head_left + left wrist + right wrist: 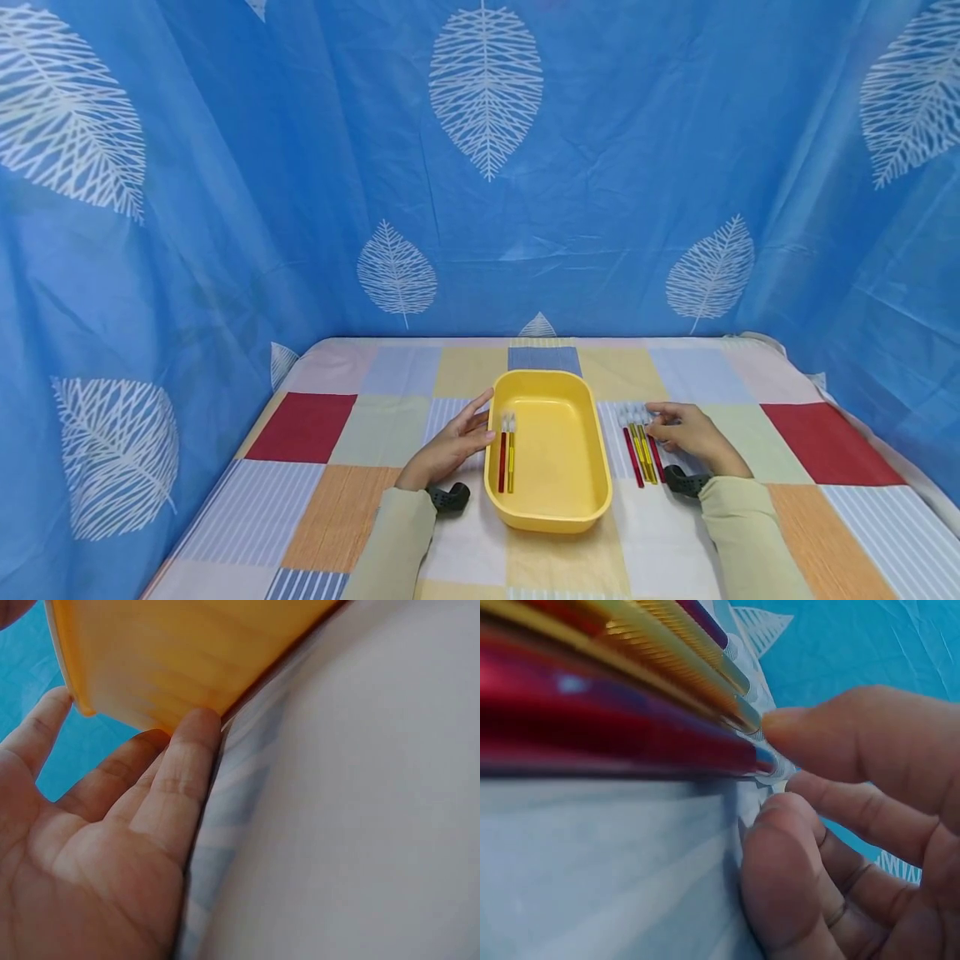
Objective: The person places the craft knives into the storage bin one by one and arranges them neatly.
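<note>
My left hand [453, 446] is at the left side of a yellow plastic tray [555, 500], its fairly straight fingers touching the outer wall [202, 660] in the left wrist view. Inside the tray, along that side, lie a red craft knife [502, 462] and a yellow craft knife [512, 467], both with clear caps. Right of the tray, several more red and yellow craft knives [636, 450] lie side by side on the cloth. My right hand [690, 433] pinches the capped end of the rightmost red craft knife [630, 727] with thumb and finger; the knife still lies beside the others.
A patchwork-patterned cloth [420, 533] covers the table. Blue curtains with white leaf prints [487, 250] enclose its back and sides. Black wrist devices [450, 497] sit on both wrists, below pale green sleeves [397, 533].
</note>
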{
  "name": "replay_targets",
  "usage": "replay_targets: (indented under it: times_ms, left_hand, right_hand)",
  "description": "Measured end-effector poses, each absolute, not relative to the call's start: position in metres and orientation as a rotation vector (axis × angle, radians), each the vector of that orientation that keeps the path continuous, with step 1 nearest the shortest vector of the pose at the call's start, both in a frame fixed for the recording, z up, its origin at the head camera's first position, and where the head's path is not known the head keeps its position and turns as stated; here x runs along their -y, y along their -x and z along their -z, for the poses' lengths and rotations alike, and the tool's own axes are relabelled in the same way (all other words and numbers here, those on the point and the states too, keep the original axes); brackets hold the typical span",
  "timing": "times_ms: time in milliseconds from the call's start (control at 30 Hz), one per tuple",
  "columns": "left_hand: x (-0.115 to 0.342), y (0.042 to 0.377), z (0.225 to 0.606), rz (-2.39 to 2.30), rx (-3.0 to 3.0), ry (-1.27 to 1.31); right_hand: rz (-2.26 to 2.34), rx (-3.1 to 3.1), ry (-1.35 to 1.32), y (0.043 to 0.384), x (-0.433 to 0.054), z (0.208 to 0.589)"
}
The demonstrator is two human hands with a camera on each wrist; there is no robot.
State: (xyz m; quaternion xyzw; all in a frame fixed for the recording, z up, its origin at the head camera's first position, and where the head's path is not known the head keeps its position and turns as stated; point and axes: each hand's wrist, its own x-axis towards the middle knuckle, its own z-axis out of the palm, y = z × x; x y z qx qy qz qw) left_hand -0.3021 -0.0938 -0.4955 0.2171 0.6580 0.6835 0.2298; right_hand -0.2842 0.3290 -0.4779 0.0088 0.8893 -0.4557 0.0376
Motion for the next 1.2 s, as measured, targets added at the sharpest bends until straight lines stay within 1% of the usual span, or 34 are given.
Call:
replay_targets:
  times_ms: [100, 700, 1200]
  left_hand:
    - [0.094, 0.302, 0.495, -1.881, -1.809, -0.604]
    - [0.094, 0.301, 0.494, -1.872, -1.818, -0.6]
    - [0.094, 0.3, 0.492, -1.878, -1.801, -0.618]
  right_hand:
    - [1.375, -2.754, -0.007, 0.285, -0.327, 0.478]
    - [1.175, -2.819, -0.079, 0.281, -0.31, 0.463]
    - [1.476, -2.656, -0.161, 0.283, -0.32, 0.465]
